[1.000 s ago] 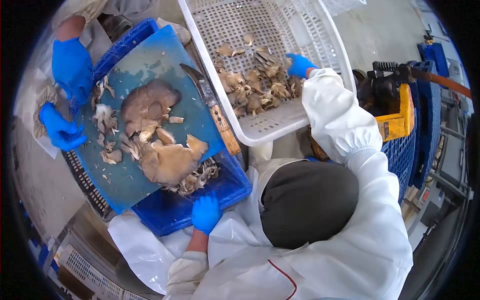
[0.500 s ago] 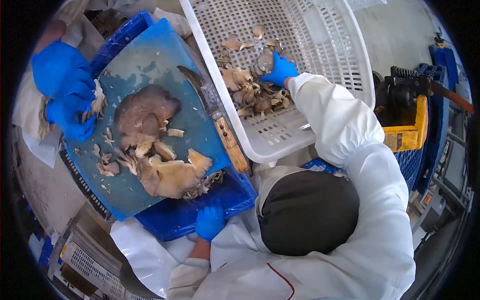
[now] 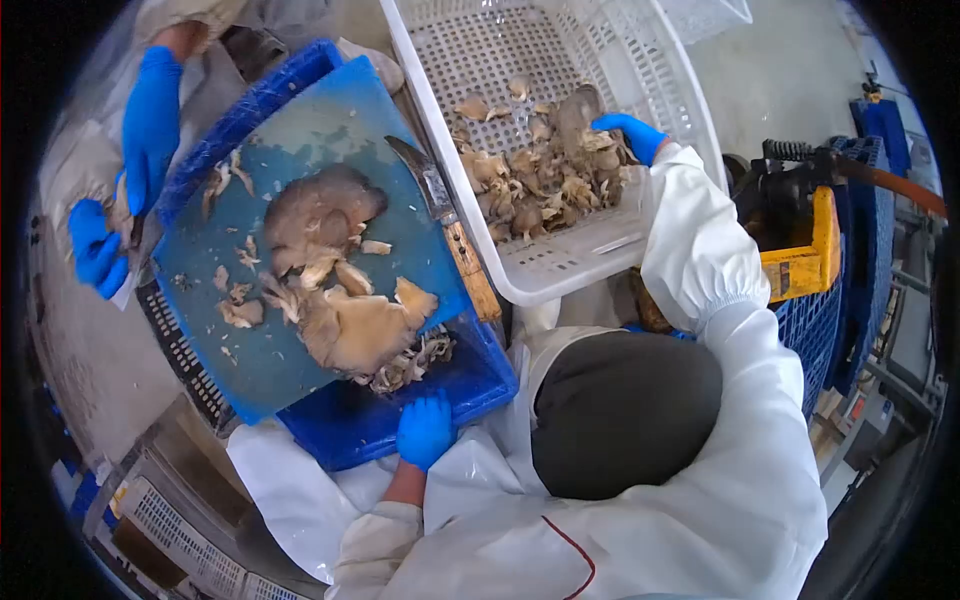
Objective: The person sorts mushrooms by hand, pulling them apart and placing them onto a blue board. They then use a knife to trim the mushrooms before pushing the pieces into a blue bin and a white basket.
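At the upper left, my left hand (image 3: 150, 135) wears a blue glove and points down, its fingers pressed together. Just below it is my right hand (image 3: 95, 250), also gloved, with curled fingers. Between them a brownish mushroom piece (image 3: 121, 212) partly shows. A small dark tip sticks out under my left fingers; I cannot make out what it is. Beside my hands lies a blue cutting board (image 3: 215, 345) with a large brown-capped mushroom (image 3: 320, 215), a pale mushroom (image 3: 360, 335) and scraps. A curved knife (image 3: 460, 250) with a wooden handle rests along the board's right side.
A white perforated crate (image 3: 560, 290) with several mushrooms stands right of the board. A co-worker in a dark cap (image 3: 628, 415) has a right hand (image 3: 630, 135) in it and a left hand (image 3: 426, 430) at the blue tray (image 3: 340, 430). A yellow box (image 3: 805, 255) stands farther right.
My hands have drawn left, off the board's edge, leaving small mushroom shreds there. The co-worker's right hand has moved right in the crate, beside a larger mushroom. The view has shifted slightly.
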The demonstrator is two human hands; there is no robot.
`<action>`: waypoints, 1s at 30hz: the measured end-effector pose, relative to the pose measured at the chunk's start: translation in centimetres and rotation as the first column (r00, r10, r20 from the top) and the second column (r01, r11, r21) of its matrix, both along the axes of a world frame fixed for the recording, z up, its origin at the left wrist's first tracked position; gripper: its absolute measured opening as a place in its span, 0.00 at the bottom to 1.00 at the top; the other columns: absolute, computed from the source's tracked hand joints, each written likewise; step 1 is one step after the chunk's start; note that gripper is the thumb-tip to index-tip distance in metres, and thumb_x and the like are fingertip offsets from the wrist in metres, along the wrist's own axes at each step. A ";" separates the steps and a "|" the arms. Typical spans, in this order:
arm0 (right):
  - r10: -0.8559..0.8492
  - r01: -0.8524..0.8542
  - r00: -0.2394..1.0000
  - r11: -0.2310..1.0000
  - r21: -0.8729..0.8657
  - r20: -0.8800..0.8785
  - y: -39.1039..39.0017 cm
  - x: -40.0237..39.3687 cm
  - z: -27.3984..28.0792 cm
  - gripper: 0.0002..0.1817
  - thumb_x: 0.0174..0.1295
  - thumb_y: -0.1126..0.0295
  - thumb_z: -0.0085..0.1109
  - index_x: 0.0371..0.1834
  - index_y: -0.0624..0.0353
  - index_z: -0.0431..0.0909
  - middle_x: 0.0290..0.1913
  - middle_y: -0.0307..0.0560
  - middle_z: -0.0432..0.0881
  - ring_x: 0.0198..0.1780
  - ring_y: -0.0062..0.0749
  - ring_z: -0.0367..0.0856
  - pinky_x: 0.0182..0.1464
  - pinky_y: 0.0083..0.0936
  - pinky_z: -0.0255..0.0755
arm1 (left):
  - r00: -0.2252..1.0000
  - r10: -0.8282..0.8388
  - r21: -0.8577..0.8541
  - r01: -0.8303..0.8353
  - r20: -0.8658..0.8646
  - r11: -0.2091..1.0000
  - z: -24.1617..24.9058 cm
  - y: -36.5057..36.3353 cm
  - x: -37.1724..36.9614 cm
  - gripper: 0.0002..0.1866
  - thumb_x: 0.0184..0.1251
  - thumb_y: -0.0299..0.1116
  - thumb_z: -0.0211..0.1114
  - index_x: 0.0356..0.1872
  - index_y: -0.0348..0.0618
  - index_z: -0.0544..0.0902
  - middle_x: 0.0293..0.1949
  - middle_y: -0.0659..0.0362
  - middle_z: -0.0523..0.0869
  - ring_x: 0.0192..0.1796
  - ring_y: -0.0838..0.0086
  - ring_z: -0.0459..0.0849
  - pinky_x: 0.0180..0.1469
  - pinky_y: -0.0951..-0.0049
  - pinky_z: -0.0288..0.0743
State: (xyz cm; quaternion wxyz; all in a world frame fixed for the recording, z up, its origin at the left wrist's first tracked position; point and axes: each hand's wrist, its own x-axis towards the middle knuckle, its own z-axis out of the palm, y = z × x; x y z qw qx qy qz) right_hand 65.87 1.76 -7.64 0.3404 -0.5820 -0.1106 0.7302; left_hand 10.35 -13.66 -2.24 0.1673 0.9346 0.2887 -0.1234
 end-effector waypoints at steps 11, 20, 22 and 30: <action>0.143 -0.147 0.989 0.901 0.407 0.041 -0.5 -10.1 14.6 0.14 0.57 0.66 0.53 0.44 0.60 0.76 0.43 0.43 0.80 0.44 0.26 0.78 0.48 0.25 0.72 | 0.900 0.263 -0.297 -0.160 0.348 0.941 3.2 0.9 -0.4 0.24 0.49 0.54 0.63 0.34 0.41 0.80 0.32 0.49 0.79 0.38 0.57 0.78 0.41 0.62 0.71; 0.539 -0.555 0.832 0.808 0.199 0.132 5.1 -34.7 22.8 0.17 0.51 0.57 0.60 0.39 0.57 0.79 0.35 0.44 0.81 0.28 0.25 0.78 0.30 0.22 0.73 | 0.646 0.617 -0.455 -0.429 0.450 0.780 13.3 8.3 -6.2 0.16 0.54 0.43 0.64 0.35 0.39 0.82 0.35 0.48 0.82 0.35 0.61 0.82 0.40 0.67 0.74; 0.534 -0.592 0.804 0.762 0.262 0.264 6.2 -39.8 20.3 0.20 0.48 0.56 0.62 0.38 0.59 0.79 0.35 0.46 0.80 0.30 0.26 0.77 0.30 0.22 0.72 | 0.704 0.605 -0.346 -0.500 0.372 0.794 15.9 10.2 -9.1 0.16 0.56 0.42 0.62 0.36 0.39 0.82 0.35 0.48 0.82 0.36 0.60 0.82 0.41 0.65 0.74; 0.083 -0.763 0.475 0.535 0.363 0.876 5.7 -51.8 14.5 0.39 0.38 0.56 0.69 0.55 0.62 0.69 0.52 0.59 0.74 0.52 0.48 0.74 0.52 0.34 0.69 | 0.412 0.874 -0.516 -0.706 0.259 0.485 11.2 14.6 -18.3 0.32 0.57 0.43 0.61 0.62 0.44 0.64 0.57 0.47 0.71 0.59 0.61 0.71 0.57 0.66 0.67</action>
